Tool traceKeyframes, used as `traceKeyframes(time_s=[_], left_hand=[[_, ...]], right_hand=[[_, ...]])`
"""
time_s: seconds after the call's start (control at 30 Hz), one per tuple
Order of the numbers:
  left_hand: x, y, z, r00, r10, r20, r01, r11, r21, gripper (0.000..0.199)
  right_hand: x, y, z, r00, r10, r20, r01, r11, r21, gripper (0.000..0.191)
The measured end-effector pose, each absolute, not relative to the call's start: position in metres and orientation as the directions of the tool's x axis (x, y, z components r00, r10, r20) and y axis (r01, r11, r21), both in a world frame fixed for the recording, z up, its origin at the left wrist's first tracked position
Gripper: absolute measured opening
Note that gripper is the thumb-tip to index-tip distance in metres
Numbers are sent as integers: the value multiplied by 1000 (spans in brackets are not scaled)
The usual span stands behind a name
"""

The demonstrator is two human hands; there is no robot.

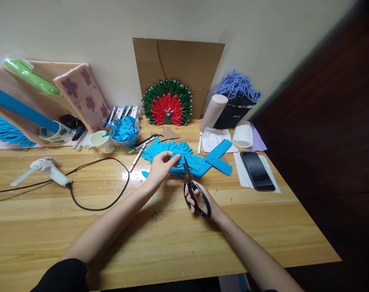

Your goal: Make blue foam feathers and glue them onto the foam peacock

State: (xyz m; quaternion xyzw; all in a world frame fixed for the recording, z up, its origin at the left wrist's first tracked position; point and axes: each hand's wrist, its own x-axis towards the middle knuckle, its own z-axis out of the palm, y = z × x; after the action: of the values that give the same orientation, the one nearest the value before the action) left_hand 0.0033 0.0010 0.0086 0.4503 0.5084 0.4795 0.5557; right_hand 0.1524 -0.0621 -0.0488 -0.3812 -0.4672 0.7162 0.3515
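My left hand (160,167) is closed, thumb and fingertips pinching a small blue strip (190,161) that points to the right. My right hand (208,199) grips black-handled scissors (187,174), fingers through the loops. Their blades point up and away, close to the held strip; I cannot tell whether they touch it. Behind and beneath my left hand lies a blue fan of layered petals (152,151), partly hidden by it. Crossed longer blue strips (216,157) rest on the table just right of the blades. A single blue petal (145,174) sits left of my wrist.
A white glue gun (52,172) with a looping black cord lies left. Behind stand a paper cup (101,142), a tub of blue scraps (125,130), markers and a red-green peacock fan (167,106) against cardboard (184,61). A phone (257,171) and grey-pink cylinder (214,111) are right.
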Motion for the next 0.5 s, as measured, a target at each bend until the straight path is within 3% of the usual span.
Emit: traceKeyframes(time_s=[0.23, 0.5], left_hand=[[0, 2, 2, -16, 999, -28, 64, 29, 998, 27], [-1, 4, 3, -15, 999, -43, 64, 43, 997, 29]], right_hand=[[151, -62, -48, -481, 846, -232, -107, -319, -942, 62], [156, -62, -55, -484, 851, -202, -48, -257, -965, 56]])
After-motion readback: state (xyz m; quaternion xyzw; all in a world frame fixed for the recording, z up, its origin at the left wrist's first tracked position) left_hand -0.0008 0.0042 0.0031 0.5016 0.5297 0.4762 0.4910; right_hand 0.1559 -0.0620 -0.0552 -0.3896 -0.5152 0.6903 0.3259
